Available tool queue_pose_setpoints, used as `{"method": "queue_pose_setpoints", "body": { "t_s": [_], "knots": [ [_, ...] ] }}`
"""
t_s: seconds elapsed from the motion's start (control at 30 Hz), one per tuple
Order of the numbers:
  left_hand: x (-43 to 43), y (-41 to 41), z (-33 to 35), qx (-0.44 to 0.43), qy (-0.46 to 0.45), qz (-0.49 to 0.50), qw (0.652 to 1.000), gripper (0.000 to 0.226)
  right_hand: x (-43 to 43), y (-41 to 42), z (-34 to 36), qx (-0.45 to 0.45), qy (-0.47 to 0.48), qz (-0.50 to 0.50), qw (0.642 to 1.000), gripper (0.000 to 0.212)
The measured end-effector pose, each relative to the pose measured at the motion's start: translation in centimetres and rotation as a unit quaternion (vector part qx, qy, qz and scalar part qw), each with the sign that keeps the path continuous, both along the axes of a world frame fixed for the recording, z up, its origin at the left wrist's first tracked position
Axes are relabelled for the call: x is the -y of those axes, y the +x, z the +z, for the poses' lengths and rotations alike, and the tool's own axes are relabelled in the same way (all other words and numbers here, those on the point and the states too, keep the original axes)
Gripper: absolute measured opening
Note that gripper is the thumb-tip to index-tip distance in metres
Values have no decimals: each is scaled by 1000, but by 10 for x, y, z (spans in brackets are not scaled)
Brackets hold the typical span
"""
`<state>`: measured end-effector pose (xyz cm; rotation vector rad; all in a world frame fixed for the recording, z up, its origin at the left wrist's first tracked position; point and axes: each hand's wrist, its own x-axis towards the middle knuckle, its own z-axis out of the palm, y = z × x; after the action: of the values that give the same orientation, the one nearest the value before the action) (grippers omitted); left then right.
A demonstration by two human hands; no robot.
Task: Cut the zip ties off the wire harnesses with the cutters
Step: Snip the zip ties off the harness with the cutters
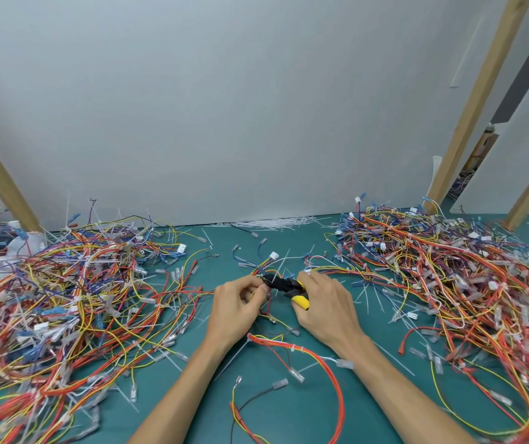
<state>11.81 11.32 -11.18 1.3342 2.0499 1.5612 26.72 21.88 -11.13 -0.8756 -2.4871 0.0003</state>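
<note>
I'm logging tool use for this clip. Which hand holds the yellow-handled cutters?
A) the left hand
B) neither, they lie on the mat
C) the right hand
C: the right hand grips the cutters by the yellow handles, while the left hand pinches the wire harness.

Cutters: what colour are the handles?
Yellow, with a black head. Head view: cutters in the right hand, left hand pinching the wire harness.

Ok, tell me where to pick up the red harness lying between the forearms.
Best pinch the red harness from above, just left of its white zip tie: there the wires lie bundled flat on the green mat, while farther right they splay apart.
</note>
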Motion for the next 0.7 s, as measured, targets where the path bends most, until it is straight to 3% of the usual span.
{"method": "queue_pose_setpoints", "body": {
  "t_s": [0.7],
  "knots": [
    [3, 3, 6, 34, 0, -2, 999, 19, 1, 3, 1, -7, -13, -1, 1000, 25]
  ]
}}
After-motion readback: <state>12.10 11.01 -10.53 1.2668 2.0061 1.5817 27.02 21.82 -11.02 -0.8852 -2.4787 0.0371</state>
